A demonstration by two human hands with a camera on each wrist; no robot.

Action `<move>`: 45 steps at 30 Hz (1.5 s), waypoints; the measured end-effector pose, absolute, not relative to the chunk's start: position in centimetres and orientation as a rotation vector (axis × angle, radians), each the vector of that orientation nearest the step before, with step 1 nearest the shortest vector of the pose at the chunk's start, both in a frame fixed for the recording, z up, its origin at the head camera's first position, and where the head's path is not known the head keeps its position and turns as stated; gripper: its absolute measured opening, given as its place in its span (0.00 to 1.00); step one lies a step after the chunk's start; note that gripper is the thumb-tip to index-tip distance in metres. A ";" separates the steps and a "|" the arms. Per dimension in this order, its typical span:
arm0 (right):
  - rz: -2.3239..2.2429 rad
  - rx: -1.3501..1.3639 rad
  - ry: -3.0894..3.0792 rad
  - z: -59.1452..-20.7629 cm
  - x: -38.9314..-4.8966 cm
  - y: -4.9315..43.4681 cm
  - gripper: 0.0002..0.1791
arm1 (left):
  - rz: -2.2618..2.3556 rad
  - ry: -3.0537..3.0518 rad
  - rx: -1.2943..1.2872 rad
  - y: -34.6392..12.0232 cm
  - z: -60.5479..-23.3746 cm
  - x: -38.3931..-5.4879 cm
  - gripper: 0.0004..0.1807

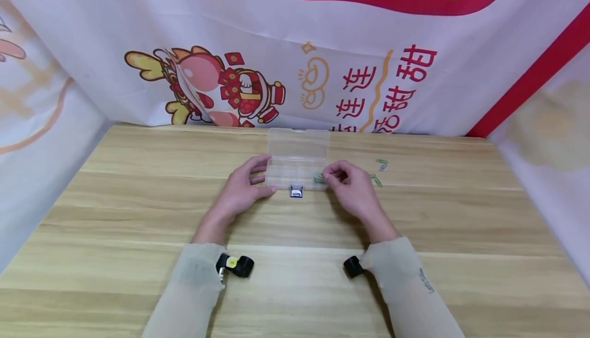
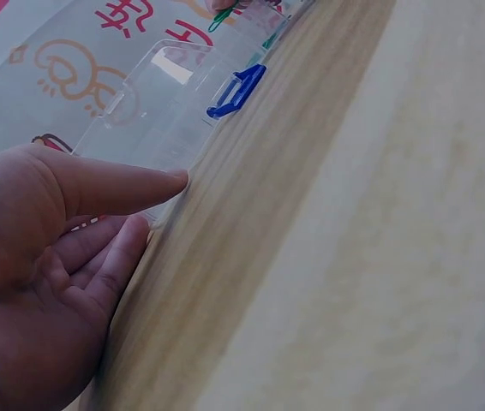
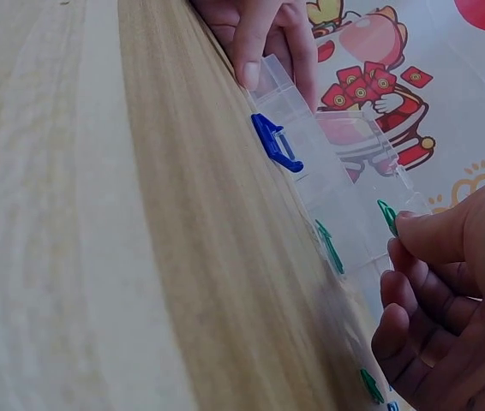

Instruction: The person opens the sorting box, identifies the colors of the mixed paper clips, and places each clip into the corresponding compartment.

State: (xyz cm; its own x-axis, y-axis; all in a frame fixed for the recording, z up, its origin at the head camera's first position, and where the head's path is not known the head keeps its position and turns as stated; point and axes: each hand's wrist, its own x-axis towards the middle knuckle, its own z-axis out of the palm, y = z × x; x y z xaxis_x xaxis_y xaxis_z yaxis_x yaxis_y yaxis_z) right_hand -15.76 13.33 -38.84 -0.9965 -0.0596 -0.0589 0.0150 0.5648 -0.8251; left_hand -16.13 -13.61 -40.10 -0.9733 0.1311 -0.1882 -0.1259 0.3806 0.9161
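A clear plastic box (image 1: 282, 180) lies on the table with its lid (image 1: 298, 144) raised toward the back. My left hand (image 1: 240, 188) holds its left end, the thumb at the front edge and the fingers along the side. Between thumb and forefinger, my right hand (image 1: 354, 187) pinches a green paper clip (image 3: 386, 216) over the box's right end. More green clips (image 3: 330, 247) are inside the right compartment. A blue latch (image 3: 275, 144) sticks out from the middle of the box's front.
To the right of the box, green paper clips (image 1: 376, 180) lie on the wooden table (image 1: 295, 287). A green clip (image 1: 381, 161) and a bluish clip (image 1: 383, 167) sit farther back. A printed cloth (image 1: 286, 36) hangs behind the table's far edge.
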 end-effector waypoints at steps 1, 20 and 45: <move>-1.426 -0.035 2.708 -38.9 -15.7 13.4 0.07 | 1.630 2.412 0.002 -13.5 -40.1 -16.1 0.44; -1.475 -0.038 2.693 -38.8 -16.0 13.5 0.06 | 1.635 2.417 -0.002 -13.5 -40.0 -16.3 0.45; -1.458 -0.072 2.704 -39.0 -15.8 14.1 0.07 | 1.638 2.413 -0.011 -13.4 -40.2 -16.2 0.45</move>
State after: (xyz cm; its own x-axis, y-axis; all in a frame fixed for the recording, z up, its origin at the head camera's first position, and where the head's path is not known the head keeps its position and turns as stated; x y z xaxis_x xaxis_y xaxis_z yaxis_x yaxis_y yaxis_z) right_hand -15.76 14.14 -39.00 -0.9966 -0.0738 -0.0379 -0.0089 0.5494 -0.8355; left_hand -16.16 -13.37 -40.21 -0.9746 0.1193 -0.1893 -0.1319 0.3771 0.9167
